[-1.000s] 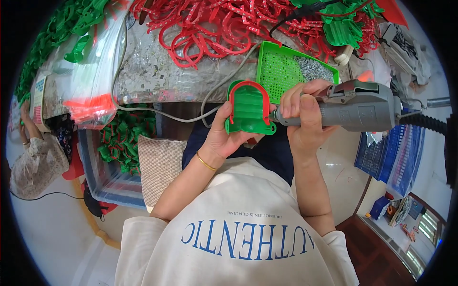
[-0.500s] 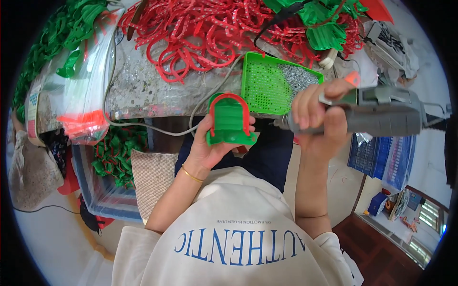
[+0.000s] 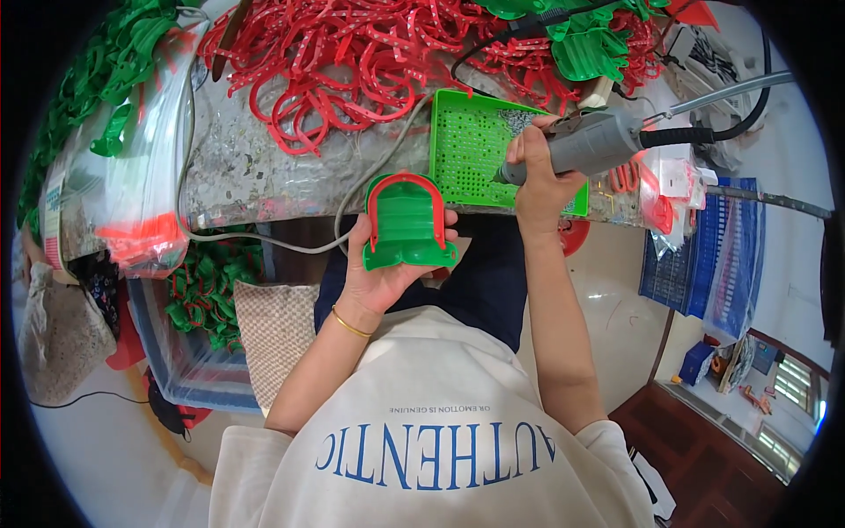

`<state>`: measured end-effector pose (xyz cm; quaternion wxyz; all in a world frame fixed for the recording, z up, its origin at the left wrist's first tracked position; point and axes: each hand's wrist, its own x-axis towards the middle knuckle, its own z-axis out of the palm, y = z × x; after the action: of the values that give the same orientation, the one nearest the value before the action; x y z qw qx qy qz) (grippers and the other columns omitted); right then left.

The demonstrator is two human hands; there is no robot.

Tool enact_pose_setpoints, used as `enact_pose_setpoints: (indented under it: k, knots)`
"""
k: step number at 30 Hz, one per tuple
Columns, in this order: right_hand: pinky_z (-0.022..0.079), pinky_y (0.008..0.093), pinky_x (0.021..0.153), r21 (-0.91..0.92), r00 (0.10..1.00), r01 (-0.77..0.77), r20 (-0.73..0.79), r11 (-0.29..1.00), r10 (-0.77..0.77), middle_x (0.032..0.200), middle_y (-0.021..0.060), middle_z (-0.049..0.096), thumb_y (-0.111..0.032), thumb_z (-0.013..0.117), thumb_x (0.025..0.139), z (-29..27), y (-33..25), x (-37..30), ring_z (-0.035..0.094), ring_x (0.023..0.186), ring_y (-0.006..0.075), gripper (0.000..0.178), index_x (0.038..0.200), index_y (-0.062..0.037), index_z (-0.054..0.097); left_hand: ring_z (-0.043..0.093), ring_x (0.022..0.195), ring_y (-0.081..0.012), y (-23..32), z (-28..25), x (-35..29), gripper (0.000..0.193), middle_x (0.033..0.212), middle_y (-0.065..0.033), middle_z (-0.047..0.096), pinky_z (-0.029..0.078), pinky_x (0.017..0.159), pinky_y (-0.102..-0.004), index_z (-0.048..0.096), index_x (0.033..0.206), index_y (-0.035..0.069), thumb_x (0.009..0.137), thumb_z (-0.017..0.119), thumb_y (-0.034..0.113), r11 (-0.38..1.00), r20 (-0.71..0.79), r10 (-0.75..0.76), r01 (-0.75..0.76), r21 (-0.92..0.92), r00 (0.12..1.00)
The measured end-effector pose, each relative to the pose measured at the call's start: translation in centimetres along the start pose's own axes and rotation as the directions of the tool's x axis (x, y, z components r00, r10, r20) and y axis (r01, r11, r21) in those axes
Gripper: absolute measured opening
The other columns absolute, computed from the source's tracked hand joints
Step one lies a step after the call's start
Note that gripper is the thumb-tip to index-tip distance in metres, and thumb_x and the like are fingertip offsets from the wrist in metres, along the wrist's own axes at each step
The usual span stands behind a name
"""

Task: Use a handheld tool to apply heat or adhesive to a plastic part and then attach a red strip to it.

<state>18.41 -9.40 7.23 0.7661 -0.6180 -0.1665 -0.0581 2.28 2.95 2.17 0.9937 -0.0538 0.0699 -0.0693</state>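
My left hand (image 3: 374, 277) holds a green plastic scoop-shaped piece (image 3: 405, 220) in front of my lap. A red U-shaped handle (image 3: 380, 187) runs around the rim of that piece. In my right hand (image 3: 541, 180) is a grey electric screwdriver (image 3: 590, 143), its bit end slanting down to the left over the green tray. A black cable and a metal spring lead off its back end to the right. The perforated green tray (image 3: 466, 145) lies on the table edge, with small silver screws (image 3: 519, 119) heaped in its far part, partly hidden by the tool.
Red straps (image 3: 352, 62) are piled along the back of the table (image 3: 255, 167). Green pieces (image 3: 106, 70) heap at the far left, beside clear plastic bags (image 3: 150, 194). A grey cable (image 3: 290, 246) loops along the front edge. Left of my lap, a blue crate (image 3: 202, 392) contains green-and-red pieces.
My right hand has swung the screwdriver left and turned it so its bit sits over the tray. The left hand, still gripping the green piece, has barely shifted.
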Motion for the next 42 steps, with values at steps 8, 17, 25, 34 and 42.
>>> enact_pose_setpoints:
  k: [8, 17, 25, 34, 42]
  knots:
    - [0.043, 0.0279, 0.054, -0.015, 1.000, 0.017, -0.010, 1.000, -0.017, 0.069, 0.0033, 0.051, 0.001, 0.060, 0.088, -0.4, 1.0, -0.2, 0.049, 0.057, 0.0119, 0.012, 0.098, 0.0009, 0.053, 0.050, 0.117, -0.0411, -0.1, -0.1, -0.1, 0.082, 0.131, -0.0291, 0.044, 0.045, 0.097, -0.0509, 0.030, 0.143, 0.011, 0.081, 0.062, 0.054, 0.998, -0.043, 0.027, -0.024, 0.055, 0.999]
    - [0.043, 0.0276, 0.054, 0.011, 1.000, 0.029, -0.010, 1.000, -0.029, 0.069, 0.0033, 0.051, 0.001, 0.060, 0.088, -0.5, 1.3, 0.0, 0.048, 0.057, 0.0118, 0.012, 0.097, 0.0005, 0.054, 0.052, 0.116, -0.0401, -0.1, -0.5, 0.3, 0.082, 0.130, -0.0290, 0.045, 0.046, 0.097, -0.0505, 0.030, 0.144, 0.013, 0.081, 0.062, 0.054, 0.998, -0.041, 0.031, -0.029, 0.062, 0.999]
    - [0.043, 0.0282, 0.054, 0.028, 1.000, 0.022, -0.016, 0.999, -0.021, 0.070, 0.0045, 0.051, 0.003, 0.060, 0.087, -0.4, 1.2, -0.2, 0.048, 0.057, 0.0130, 0.012, 0.097, 0.0010, 0.054, 0.052, 0.113, -0.0422, -0.1, -0.4, 0.2, 0.082, 0.131, -0.0308, 0.043, 0.047, 0.093, -0.0501, 0.028, 0.145, 0.016, 0.081, 0.062, 0.054, 0.993, -0.038, 0.064, -0.060, 0.100, 0.997]
    - [0.040, 0.0280, 0.056, 0.170, 0.998, -0.057, 0.009, 0.984, 0.056, 0.066, 0.0039, 0.046, -0.005, 0.058, 0.088, 2.7, -4.7, -0.7, 0.046, 0.059, 0.0137, 0.015, 0.102, -0.0009, 0.052, 0.054, 0.113, -0.0353, -0.3, -0.5, 0.2, 0.079, 0.128, -0.0257, 0.048, 0.047, 0.094, -0.0442, 0.038, 0.135, 0.001, 0.082, 0.061, 0.053, 0.999, 0.041, -0.038, 0.038, 0.012, 0.998]
    - [0.040, 0.0287, 0.055, 0.254, 0.956, -0.188, 0.270, 0.949, 0.117, 0.065, 0.0024, 0.045, -0.016, 0.059, 0.089, 7.2, -8.4, -4.8, 0.045, 0.057, 0.0130, 0.023, 0.105, -0.0040, 0.048, 0.052, 0.116, -0.0345, -0.9, -0.2, -0.8, 0.071, 0.132, -0.0180, 0.048, 0.045, 0.095, -0.0484, 0.038, 0.138, 0.009, 0.085, 0.057, 0.052, 0.998, -0.038, 0.005, -0.003, 0.059, 0.999]
